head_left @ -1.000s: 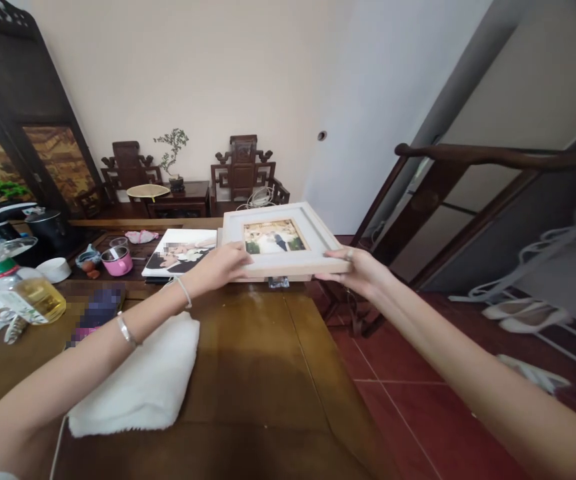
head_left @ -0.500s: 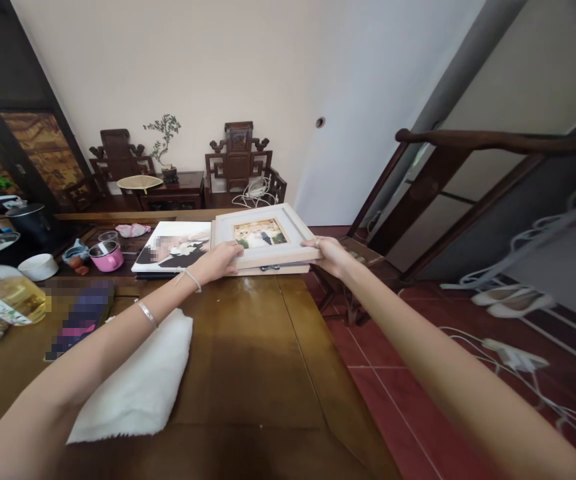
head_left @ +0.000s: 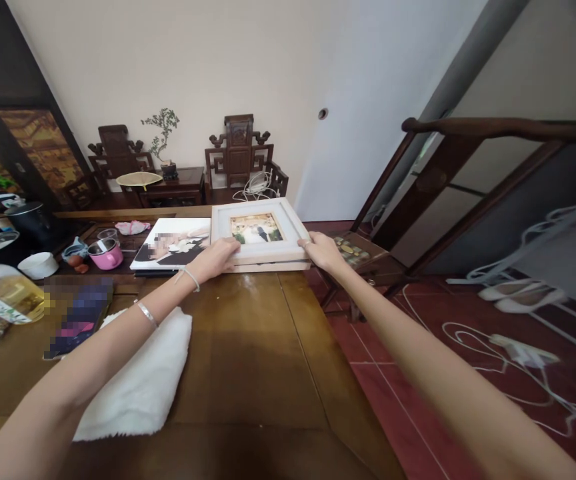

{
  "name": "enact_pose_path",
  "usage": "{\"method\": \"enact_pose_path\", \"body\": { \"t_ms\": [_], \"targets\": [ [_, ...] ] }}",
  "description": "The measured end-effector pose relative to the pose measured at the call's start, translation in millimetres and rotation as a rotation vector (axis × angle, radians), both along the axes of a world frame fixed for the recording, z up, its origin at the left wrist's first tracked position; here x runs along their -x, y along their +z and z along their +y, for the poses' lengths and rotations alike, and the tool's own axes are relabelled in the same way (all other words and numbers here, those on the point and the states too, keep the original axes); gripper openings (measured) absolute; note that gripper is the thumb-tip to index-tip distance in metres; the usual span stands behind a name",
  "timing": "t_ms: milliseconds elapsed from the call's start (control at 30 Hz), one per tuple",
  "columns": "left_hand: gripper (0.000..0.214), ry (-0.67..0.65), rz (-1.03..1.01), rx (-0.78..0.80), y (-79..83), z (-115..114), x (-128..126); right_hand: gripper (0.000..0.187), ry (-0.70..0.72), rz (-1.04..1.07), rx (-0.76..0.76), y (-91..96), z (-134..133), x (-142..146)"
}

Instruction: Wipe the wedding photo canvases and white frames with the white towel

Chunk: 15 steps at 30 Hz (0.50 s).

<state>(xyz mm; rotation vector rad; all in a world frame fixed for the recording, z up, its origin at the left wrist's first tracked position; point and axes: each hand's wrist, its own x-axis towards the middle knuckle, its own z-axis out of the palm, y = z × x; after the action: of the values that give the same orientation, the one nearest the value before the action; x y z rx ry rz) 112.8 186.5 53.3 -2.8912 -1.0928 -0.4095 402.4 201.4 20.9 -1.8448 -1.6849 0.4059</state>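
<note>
A white picture frame point(head_left: 257, 230) with a wedding photo lies face up on a pale wooden box point(head_left: 275, 267) at the table's far edge. My left hand point(head_left: 219, 255) grips the frame's near left corner, fingers bent over its edge. At the near right corner, my right hand point(head_left: 323, 251) has its thumb on top, its other fingers partly hidden below the rim. Left of the frame, touching or nearly so, is a photo album point(head_left: 173, 243) with a white and dark cover. A folded white cloth point(head_left: 161, 373) rests on the table beneath my left forearm.
On the wooden table point(head_left: 248, 360), left, are a pink cup point(head_left: 105, 255), a white bowl point(head_left: 39, 266), an oil bottle point(head_left: 13, 293) and a blurred-out dark item point(head_left: 81, 317). A wooden chair point(head_left: 433, 180) stands right, with cables point(head_left: 523, 353) on the red floor.
The frame's raised right side has come down onto the box, and the frame has shifted slightly left. Both hands moved with it. The box's dark clasp is now mostly covered.
</note>
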Motion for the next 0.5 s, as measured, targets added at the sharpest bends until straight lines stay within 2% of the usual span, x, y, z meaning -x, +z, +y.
{"method": "enact_pose_path", "body": {
  "t_ms": [233, 500],
  "targets": [
    [0.027, 0.007, -0.009, 0.024, -2.2, 2, 2, 0.024, 0.018, -0.071, -0.007, -14.0, 8, 0],
    [0.037, 0.038, -0.058, 0.099, -6.2, 18, 7, 0.028, -0.005, -0.003, 0.011, -23.4, 12, -1]
  ]
}}
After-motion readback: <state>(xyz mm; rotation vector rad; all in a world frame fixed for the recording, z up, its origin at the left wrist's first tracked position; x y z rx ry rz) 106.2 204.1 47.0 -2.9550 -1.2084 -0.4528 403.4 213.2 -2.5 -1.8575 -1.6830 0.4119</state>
